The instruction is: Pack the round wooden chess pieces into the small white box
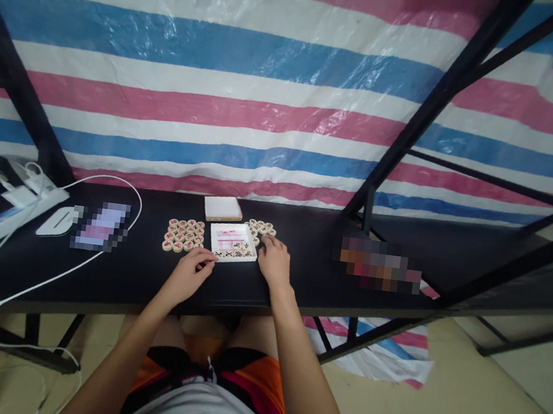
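A shallow white box [253, 255] lies on the black table in front of me. It has a red-printed bottom, and several xiangqi pieces with black characters [237, 252] sit in its near part. At the box's near left corner is my left hand [193, 276], its fingers curled and the fingertips against the corner. My right hand [274, 260] is just right of the box, with bent fingers closed down at the loose black-character pieces [260, 226]. What lies under those fingertips is partly hidden. Left of the box, red-character pieces [184, 228] stand in neat rows.
Behind the box is a white lid [224, 206]. To the left are a blurred phone [101, 226], a white pad [57, 222], a power strip [7, 218] and a white cable [40, 282]. A blurred item [377, 265] lies right. Black metal posts [405, 145] frame the striped sheet.
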`<state>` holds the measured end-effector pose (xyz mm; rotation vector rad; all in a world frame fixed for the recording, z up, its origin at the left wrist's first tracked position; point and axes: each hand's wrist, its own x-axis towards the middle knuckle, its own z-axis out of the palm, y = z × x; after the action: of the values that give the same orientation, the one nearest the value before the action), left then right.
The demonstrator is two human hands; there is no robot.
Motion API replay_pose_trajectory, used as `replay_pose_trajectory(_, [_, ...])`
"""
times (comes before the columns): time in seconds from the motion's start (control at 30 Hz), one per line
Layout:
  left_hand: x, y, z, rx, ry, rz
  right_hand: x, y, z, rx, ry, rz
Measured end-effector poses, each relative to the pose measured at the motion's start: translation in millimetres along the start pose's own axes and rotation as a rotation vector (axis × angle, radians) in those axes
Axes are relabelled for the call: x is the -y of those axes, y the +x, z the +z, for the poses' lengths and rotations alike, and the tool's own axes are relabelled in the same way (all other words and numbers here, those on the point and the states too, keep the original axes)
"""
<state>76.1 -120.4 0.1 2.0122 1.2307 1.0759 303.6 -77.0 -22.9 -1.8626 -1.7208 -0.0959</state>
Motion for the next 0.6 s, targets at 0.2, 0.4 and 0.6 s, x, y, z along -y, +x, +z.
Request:
replay_pose_trajectory(0.2, [-1, 0, -0.4, -0.002, -0.005, -0.001, -2, -1, 2, -0.117, -0.011, 0.094])
replay_pose_trajectory(0.4, [-3, 0, -0.5, -0.005, -0.007, 0.003, 9, 0, -8, -0.139, 0.066, 0.007])
replay_pose_trajectory(0.6, [2, 0, 1.5, -0.009, 0.000, 0.013, 46, 0, -9, 0.048, 0.270, -0.431])
